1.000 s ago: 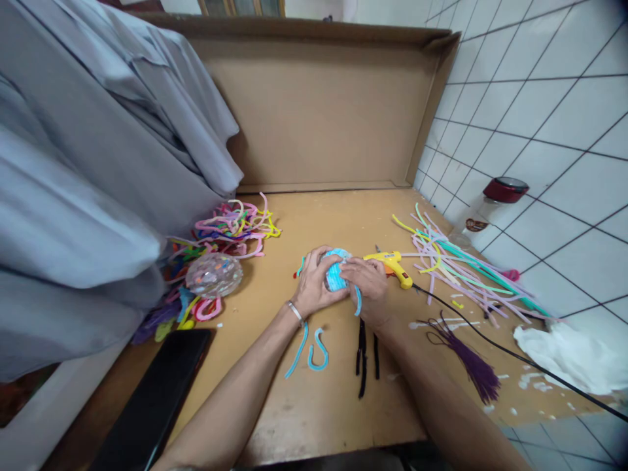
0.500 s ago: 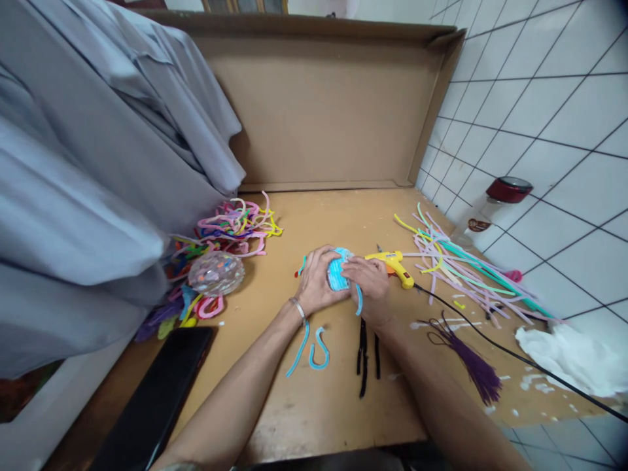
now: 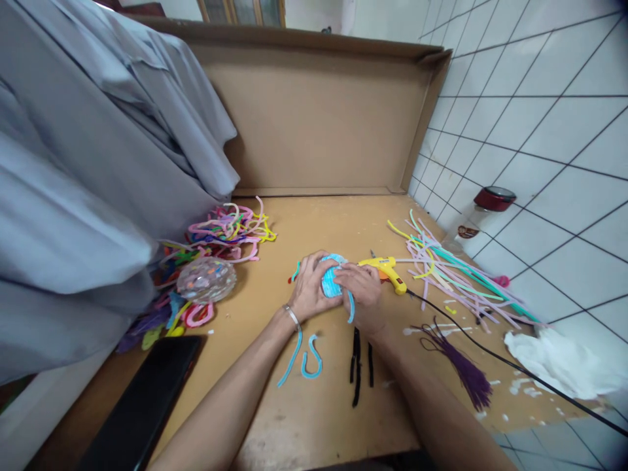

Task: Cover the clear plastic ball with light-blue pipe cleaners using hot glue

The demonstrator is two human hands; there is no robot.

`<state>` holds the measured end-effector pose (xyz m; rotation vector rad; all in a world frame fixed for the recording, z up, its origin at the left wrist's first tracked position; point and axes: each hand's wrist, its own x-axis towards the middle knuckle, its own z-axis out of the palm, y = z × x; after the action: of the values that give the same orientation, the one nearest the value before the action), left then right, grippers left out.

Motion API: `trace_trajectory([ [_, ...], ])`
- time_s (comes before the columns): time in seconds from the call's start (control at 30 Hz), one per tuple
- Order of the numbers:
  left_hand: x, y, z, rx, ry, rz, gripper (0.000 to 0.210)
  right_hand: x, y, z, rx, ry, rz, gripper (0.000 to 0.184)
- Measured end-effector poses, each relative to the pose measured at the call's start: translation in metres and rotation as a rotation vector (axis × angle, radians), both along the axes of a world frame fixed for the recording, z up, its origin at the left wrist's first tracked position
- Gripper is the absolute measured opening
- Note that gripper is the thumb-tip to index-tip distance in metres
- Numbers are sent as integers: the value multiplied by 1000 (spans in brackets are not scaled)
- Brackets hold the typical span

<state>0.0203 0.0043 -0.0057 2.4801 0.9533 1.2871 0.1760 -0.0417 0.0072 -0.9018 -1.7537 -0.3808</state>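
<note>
Two hands keep their grip: left hand (image 3: pixel 310 289) curled half-closed around the blue piece (image 3: pixel 331 282), right hand (image 3: pixel 363 293) laying bent fingers (image 3: pixel 349 271) against it, perhaps pinching the strand (image 3: pixel 350 310) below those fingertips, so the steadying goes on.

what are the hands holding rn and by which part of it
A light-blue rounded piece: the left hand grips it around its left side, and the right hand is at its right edge, where the exact contact is hidden.
</note>
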Motion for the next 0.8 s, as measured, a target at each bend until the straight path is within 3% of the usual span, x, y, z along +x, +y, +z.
trace_trajectory([
  [0.53, -1, 2, -3, -65, -65, -16, 61, -5, -3, 5, -20, -30, -76, 15],
  [0.8, -1, 2, -3, -24, -104, -32, 59, -4, -2, 7, 87, -20, -129, 8],
])
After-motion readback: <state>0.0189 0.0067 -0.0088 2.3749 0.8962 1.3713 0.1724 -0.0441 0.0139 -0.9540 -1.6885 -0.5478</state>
